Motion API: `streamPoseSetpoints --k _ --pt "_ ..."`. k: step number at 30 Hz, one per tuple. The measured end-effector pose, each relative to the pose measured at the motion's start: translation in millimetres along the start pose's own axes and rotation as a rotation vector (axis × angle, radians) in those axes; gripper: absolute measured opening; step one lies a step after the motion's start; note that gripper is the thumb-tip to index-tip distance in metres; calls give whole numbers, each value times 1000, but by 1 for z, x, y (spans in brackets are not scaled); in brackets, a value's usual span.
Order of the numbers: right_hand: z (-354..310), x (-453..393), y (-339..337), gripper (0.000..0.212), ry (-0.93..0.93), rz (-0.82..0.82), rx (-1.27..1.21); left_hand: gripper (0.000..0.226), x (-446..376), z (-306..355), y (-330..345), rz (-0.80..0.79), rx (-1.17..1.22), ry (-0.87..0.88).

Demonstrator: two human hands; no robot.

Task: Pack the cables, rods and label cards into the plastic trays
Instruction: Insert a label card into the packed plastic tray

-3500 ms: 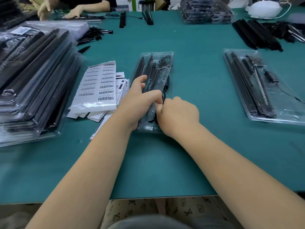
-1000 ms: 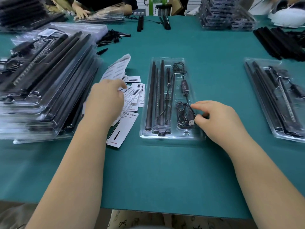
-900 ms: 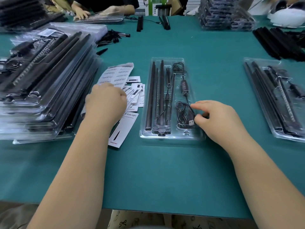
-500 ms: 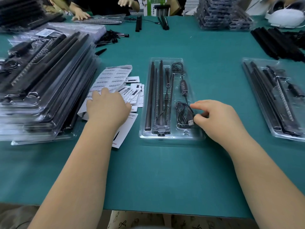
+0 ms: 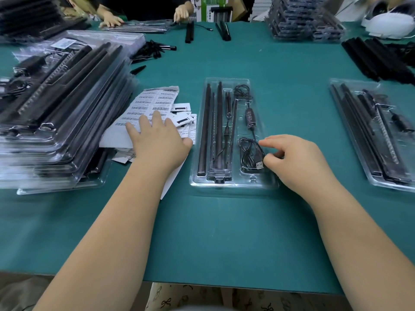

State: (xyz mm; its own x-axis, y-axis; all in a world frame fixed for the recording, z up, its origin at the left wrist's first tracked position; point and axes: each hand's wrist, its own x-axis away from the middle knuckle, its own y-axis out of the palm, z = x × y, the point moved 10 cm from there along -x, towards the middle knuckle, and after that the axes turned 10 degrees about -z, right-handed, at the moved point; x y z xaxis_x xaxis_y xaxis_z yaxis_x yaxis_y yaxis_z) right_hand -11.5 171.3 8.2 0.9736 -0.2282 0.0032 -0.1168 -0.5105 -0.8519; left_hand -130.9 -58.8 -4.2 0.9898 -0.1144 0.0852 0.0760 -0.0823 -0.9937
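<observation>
Tray (image 5: 233, 184): lying mid-table, holding black rods (image 5: 203, 131) and a coiled USB cable (image 5: 250, 154).
Right hand (image 5: 294, 158): resting curled at the cable's plug, grip unclear.
Left hand (image 5: 158, 140): pressing flat-fingered on barcode label cards (image 5: 155, 102).
Left edge: filled trays (image 5: 56, 108) sitting stacked.

Two hands of the wearer show – the left hand (image 5: 157, 140) and the right hand (image 5: 296, 160). Between them lies one clear tray (image 5: 233, 182); inside it are two long black rods (image 5: 203, 131) and one coiled cable (image 5: 249, 153). One more filled tray (image 5: 386, 182) lies well right of the right hand. Under the left hand's fingers is one barcode sheet (image 5: 155, 99) – the small label cards (image 5: 182, 118) beside it overlap too much to count. Left of that hand the stacked trays (image 5: 56, 122) blur together. Far beyond, another person's two hands (image 5: 112, 20).
</observation>
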Motion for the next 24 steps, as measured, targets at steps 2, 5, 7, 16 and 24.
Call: streamPoseSetpoints --k 2,5,7,16,24 --pt "0 0 0 39 -3 3 1 45 1 3 -3 31 26 35" --pt "0 0 -1 39 -7 3 -2 38 4 7 -13 140 80 101" --pt "-1 0 0 39 -11 -2 1 35 4 8 -19 177 127 122" --pt "-2 -1 5 54 -42 -42 -29 42 15 5 -32 237 232 133" --pt "-21 -1 9 89 -153 -50 92 31 56 37 -56 421 797 356"
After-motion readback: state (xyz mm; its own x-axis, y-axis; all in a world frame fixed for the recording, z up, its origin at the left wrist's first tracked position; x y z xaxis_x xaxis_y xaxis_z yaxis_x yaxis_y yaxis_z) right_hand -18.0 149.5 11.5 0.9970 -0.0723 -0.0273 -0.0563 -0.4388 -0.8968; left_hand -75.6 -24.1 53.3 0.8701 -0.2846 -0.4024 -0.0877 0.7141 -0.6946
